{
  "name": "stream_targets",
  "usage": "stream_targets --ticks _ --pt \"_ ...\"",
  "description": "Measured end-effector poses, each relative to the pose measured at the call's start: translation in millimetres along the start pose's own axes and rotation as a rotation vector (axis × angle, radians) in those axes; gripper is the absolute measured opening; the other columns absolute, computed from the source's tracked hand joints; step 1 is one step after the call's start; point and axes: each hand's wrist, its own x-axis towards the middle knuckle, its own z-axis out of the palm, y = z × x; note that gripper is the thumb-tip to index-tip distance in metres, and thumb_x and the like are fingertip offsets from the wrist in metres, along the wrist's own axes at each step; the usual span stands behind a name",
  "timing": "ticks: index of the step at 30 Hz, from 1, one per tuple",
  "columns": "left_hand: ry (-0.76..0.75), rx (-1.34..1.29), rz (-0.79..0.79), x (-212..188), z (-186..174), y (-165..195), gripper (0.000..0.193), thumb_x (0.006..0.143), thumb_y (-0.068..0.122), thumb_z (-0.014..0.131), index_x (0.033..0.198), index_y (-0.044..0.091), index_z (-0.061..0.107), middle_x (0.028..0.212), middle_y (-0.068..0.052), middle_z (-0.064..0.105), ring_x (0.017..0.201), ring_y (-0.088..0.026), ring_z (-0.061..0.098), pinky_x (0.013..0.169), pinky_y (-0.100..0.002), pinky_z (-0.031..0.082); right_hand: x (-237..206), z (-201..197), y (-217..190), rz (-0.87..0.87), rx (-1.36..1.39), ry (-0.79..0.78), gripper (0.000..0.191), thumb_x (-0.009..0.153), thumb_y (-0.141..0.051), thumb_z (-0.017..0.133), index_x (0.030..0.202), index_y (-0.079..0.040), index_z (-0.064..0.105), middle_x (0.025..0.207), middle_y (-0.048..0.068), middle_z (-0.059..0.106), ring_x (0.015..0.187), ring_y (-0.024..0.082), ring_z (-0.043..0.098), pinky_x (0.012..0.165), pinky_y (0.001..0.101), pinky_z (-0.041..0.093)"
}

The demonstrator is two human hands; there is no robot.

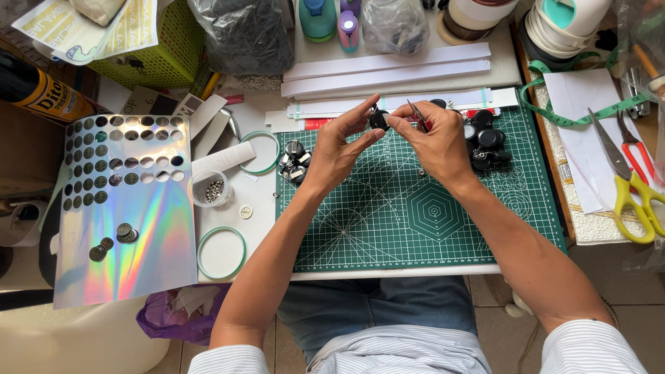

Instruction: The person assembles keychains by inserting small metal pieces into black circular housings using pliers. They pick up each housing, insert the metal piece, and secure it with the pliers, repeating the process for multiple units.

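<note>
My left hand (337,147) and my right hand (434,140) meet above the far edge of a green cutting mat (388,228). Between the fingertips of both hands sits a small round black button-like piece (379,120). My right hand also grips small red-handled pliers (419,117), their tip pointing at the piece. A pile of similar black round pieces (487,142) lies on the mat right of my right hand. A smaller cluster (294,161) lies left of my left hand.
A holographic sheet (128,221) with punched round holes lies at the left, with a few discs on it. Nearby are two green rings (221,253), a small cup of metal parts (210,188), yellow scissors (634,194), a green tape measure (554,111) and white paper strips (388,69).
</note>
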Motion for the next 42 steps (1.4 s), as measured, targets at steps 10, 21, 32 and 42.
stream_targets --ticks 10,21,32,42 --pt "-0.003 0.022 0.021 -0.5 -0.2 0.6 0.059 0.094 0.022 0.075 0.149 0.019 0.054 0.130 -0.012 0.073 0.124 -0.025 0.070 0.111 -0.042 0.057 0.6 -1.1 2.8 0.037 -0.010 -0.025 0.021 0.097 -0.025 0.076 0.103 -0.005 0.078 0.074 -0.001 0.070 0.054 0.003 0.051 0.045 0.0225 0.036" --pt "-0.008 0.001 -0.008 -1.3 -0.3 1.5 0.059 0.093 0.023 0.074 0.148 0.021 0.053 0.129 -0.011 0.073 0.124 -0.025 0.070 0.110 -0.042 0.058 0.3 -1.0 2.0 0.036 0.012 -0.024 0.021 0.097 -0.024 0.075 0.104 -0.004 0.077 0.072 -0.001 0.070 0.055 0.002 0.054 0.047 0.0213 0.039" --pt "-0.007 0.043 0.019 0.1 -0.5 -1.9 0.058 0.093 0.025 0.074 0.148 0.023 0.054 0.131 -0.012 0.072 0.126 -0.027 0.069 0.112 -0.045 0.056 1.2 -1.6 3.6 0.038 -0.018 -0.037 0.022 0.097 -0.026 0.075 0.103 -0.004 0.077 0.067 -0.001 0.068 0.052 0.002 0.053 0.045 0.0209 0.038" --pt "-0.017 0.030 0.020 0.1 -0.1 0.1 0.058 0.094 0.022 0.074 0.148 0.023 0.053 0.132 -0.011 0.072 0.125 -0.025 0.069 0.112 -0.044 0.056 0.7 -2.5 2.5 0.062 -0.025 -0.035 0.024 0.097 -0.027 0.075 0.103 -0.004 0.077 0.063 -0.001 0.065 0.051 0.002 0.051 0.044 0.0214 0.036"
